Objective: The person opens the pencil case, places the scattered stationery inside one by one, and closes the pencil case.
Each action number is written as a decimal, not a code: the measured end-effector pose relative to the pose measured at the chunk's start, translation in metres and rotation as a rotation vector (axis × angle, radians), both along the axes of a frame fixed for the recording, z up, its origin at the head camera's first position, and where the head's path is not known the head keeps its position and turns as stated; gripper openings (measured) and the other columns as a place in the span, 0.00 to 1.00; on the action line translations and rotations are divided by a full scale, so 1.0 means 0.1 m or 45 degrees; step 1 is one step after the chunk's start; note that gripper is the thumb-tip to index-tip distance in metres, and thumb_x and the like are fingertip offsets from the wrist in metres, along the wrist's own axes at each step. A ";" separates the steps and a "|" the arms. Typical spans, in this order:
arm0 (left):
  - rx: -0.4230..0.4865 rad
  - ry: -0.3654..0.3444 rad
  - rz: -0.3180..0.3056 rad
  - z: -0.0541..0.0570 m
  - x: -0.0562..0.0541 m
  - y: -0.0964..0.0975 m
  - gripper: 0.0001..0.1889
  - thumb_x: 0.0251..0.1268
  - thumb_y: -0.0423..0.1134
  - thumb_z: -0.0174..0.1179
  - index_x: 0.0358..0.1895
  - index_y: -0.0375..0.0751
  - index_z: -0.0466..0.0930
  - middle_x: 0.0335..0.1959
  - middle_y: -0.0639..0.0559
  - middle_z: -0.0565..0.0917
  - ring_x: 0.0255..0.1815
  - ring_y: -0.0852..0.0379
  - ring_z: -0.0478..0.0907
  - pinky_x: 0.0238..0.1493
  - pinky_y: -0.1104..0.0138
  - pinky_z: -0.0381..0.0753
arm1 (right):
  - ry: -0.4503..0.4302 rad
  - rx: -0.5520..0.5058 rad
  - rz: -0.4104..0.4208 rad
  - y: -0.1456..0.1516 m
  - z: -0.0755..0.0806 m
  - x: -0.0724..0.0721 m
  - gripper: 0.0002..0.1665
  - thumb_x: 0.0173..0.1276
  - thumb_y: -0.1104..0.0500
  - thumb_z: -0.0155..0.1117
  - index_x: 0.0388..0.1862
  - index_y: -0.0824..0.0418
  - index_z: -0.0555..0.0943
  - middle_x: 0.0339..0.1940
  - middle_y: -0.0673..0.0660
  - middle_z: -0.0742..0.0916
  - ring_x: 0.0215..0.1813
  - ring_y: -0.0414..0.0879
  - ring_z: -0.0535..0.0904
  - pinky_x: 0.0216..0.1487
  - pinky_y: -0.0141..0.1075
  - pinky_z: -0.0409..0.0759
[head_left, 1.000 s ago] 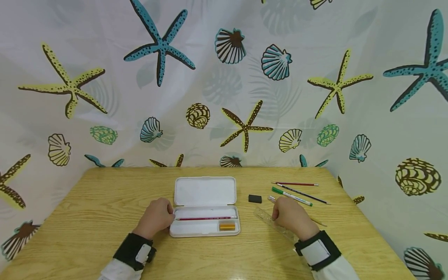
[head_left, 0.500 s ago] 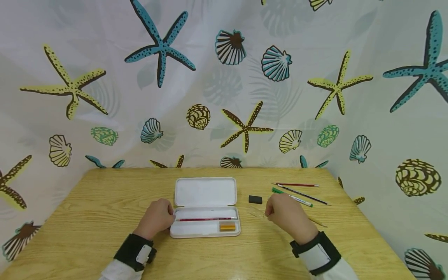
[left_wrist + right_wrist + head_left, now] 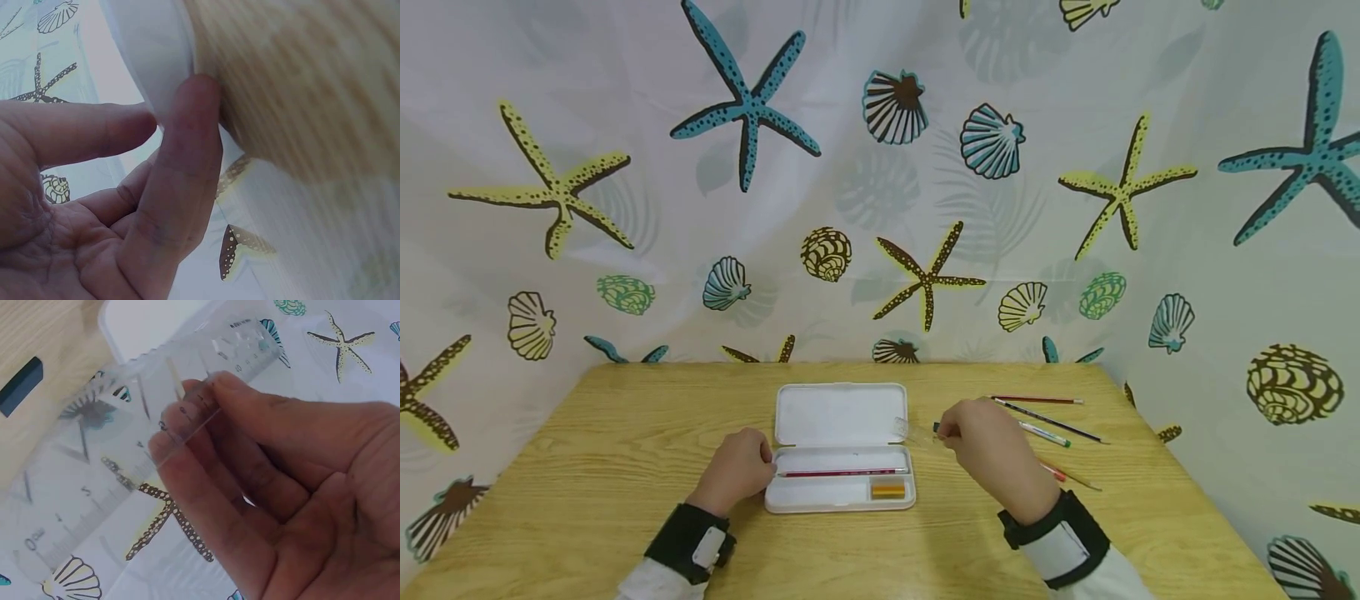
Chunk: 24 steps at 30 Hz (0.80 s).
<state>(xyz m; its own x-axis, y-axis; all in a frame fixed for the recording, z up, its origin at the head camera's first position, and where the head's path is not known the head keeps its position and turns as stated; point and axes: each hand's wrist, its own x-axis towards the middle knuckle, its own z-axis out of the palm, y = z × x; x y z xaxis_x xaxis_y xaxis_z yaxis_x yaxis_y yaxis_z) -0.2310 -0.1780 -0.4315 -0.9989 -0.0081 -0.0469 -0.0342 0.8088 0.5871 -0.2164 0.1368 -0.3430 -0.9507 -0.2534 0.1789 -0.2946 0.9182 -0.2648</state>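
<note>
A white pencil case point(image 3: 820, 492) lies unfolded on the table, its lid point(image 3: 838, 412) laid back. Inside are a red pencil point(image 3: 842, 473) and an orange-yellow block point(image 3: 888, 491) in a small compartment. My left hand point(image 3: 733, 468) pinches the case's left edge between thumb and fingers; the left wrist view shows the white wall point(image 3: 156, 56) there. My right hand point(image 3: 996, 454) holds a clear plastic ruler point(image 3: 69, 494) between thumb and fingertips, above the table to the right of the case. In the head view the ruler is barely visible. A black eraser point(image 3: 21, 386) is mostly hidden behind the right hand.
Right of the right hand lie a dark red pencil point(image 3: 1037, 399), a dark pencil point(image 3: 1052, 419) and a white pen with a green end point(image 3: 1047, 433). A yellowish pencil point(image 3: 1081, 477) and a red-tipped item point(image 3: 1052, 472) lie nearer. A patterned cloth point(image 3: 820, 325) hangs behind the table.
My right hand has lifted the ruler off the table and moved it left and away from me, towards the case. The left hand stays at the case's edge.
</note>
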 end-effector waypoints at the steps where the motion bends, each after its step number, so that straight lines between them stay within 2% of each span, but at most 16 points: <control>1: -0.001 -0.003 0.002 0.00 0.00 0.00 0.03 0.55 0.29 0.60 0.27 0.35 0.77 0.22 0.47 0.75 0.22 0.53 0.72 0.23 0.67 0.68 | 0.022 -0.010 0.012 -0.02 0.01 0.00 0.07 0.59 0.67 0.72 0.27 0.55 0.88 0.30 0.49 0.89 0.33 0.42 0.81 0.39 0.39 0.82; 5: -0.007 -0.017 0.004 -0.01 -0.01 0.00 0.03 0.56 0.29 0.61 0.27 0.35 0.78 0.23 0.46 0.75 0.23 0.53 0.72 0.24 0.67 0.68 | 0.091 -0.052 0.057 -0.13 0.04 0.00 0.08 0.61 0.66 0.71 0.27 0.53 0.88 0.31 0.49 0.89 0.34 0.42 0.81 0.40 0.39 0.81; 13: -0.003 -0.019 0.005 0.00 0.01 0.00 0.03 0.57 0.29 0.61 0.28 0.34 0.77 0.23 0.46 0.75 0.23 0.53 0.72 0.24 0.67 0.68 | 0.106 -0.107 0.135 -0.38 0.08 -0.01 0.04 0.62 0.65 0.71 0.32 0.56 0.89 0.32 0.49 0.89 0.36 0.42 0.82 0.40 0.38 0.82; 19: 0.010 -0.026 0.008 0.04 0.03 0.02 0.03 0.56 0.29 0.61 0.27 0.34 0.77 0.23 0.46 0.75 0.23 0.53 0.72 0.24 0.67 0.68 | 0.160 -0.125 0.259 -0.54 0.04 -0.03 0.04 0.63 0.64 0.70 0.32 0.55 0.89 0.32 0.49 0.90 0.36 0.41 0.83 0.38 0.35 0.81; 24: 0.006 -0.015 0.006 0.04 0.03 0.02 0.03 0.55 0.29 0.60 0.27 0.35 0.77 0.22 0.47 0.74 0.22 0.53 0.72 0.24 0.67 0.67 | 0.161 -0.148 0.338 -0.66 -0.04 -0.10 0.05 0.64 0.63 0.70 0.34 0.54 0.89 0.34 0.48 0.90 0.36 0.40 0.84 0.38 0.32 0.81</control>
<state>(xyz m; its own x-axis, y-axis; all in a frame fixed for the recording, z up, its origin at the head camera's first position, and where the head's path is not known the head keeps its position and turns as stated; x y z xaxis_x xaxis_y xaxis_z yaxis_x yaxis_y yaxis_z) -0.2281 -0.1760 -0.4272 -0.9982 -0.0128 -0.0585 -0.0449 0.8056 0.5908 -0.2262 0.0703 -0.3473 -0.8225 -0.4606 0.3336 -0.5571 0.7707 -0.3093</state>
